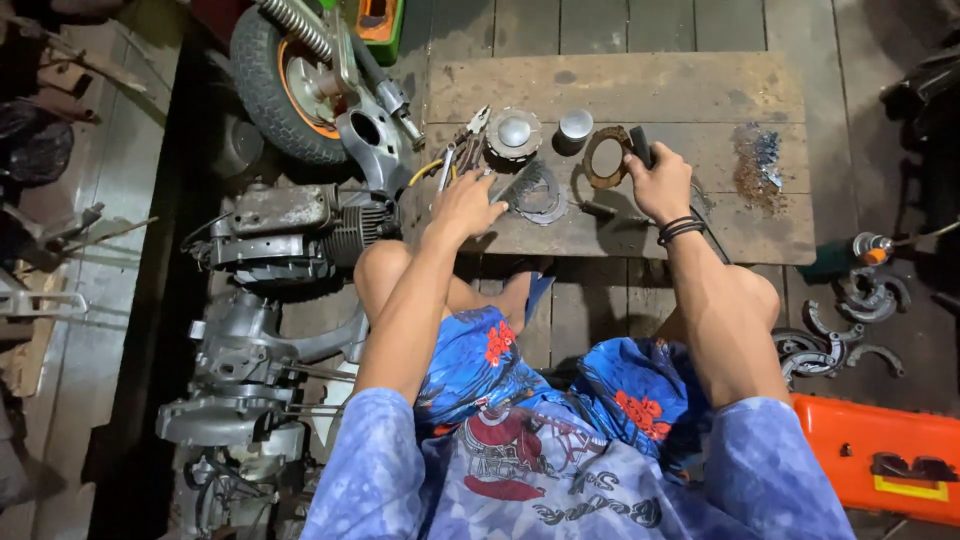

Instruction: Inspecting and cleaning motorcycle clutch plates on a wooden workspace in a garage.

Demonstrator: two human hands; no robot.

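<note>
- Left hand [466,203] flat on the wooden board [700,90], fingers spread, fingertips pressing on a grey curved metal plate [533,190]; nothing pinched.
- Right hand [658,184] closed in a fist around a dark tool handle [640,146], held upright at the edge of a rusty brown ring-shaped gasket [603,157].
- Black bands [680,229] around the right wrist.
- Gasket lying flat on the board, just right of the grey plate, between the two hands.
- Behind the left hand: pliers [462,146] with jaws pointing away, beside a round toothed metal disc [513,133] and a small silvery cylinder [575,126].
- Farther right on the board, well apart from the hands: small heap of rusty scraps [757,168].
- Left of the board: scooter wheel [285,85] with an orange rim, and a finned engine block [290,232] on the floor.
- Lower left: more grey engine casing [240,395].
- Right of the knees: curved metal brake shoes [835,340] on the floor, and an orange case [880,455] near the right elbow.
- Blue patterned shorts [560,390] with red flowers across the lap.
</note>
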